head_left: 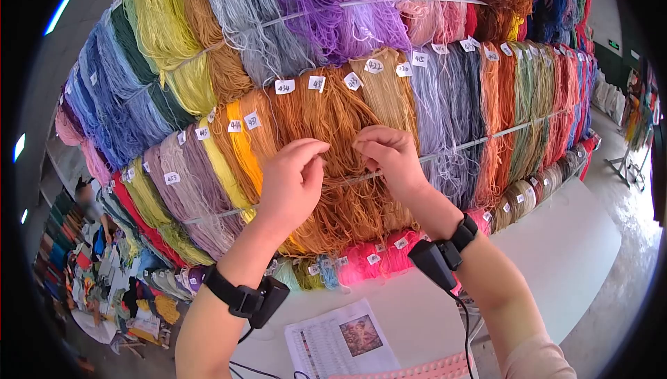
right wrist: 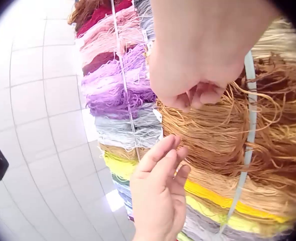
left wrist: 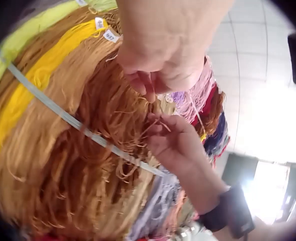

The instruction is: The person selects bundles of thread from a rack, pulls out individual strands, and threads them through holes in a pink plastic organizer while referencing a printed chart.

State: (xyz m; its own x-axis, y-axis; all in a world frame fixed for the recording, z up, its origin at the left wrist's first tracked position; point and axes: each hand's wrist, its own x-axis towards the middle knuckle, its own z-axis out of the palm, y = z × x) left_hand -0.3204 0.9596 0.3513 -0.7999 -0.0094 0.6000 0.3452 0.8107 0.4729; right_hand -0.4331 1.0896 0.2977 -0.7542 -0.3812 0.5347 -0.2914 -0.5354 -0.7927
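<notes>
In the head view both hands are raised before a hanging bundle of brown thread (head_left: 340,111). My right hand (head_left: 394,160) pinches a thin brown strand (left wrist: 159,123), whose short ends show across the fingers in the left wrist view. To its left, my left hand (head_left: 295,181) has thumb and forefinger drawn together, pinching what looks like a fine thread, mostly hidden by the fingers. The fingertips of the two hands face each other a short way apart. Paper tags with handwritten numbers, such as the tag (head_left: 374,66), hang above the bundle.
Rows of thread in many colours, including purple thread (head_left: 333,11) and yellow thread (head_left: 243,146), surround the brown. A pale strap (head_left: 445,153) runs across them. Below, a white table (head_left: 431,316) bears a printed sheet (head_left: 319,341) and a pink perforated strip (head_left: 424,368).
</notes>
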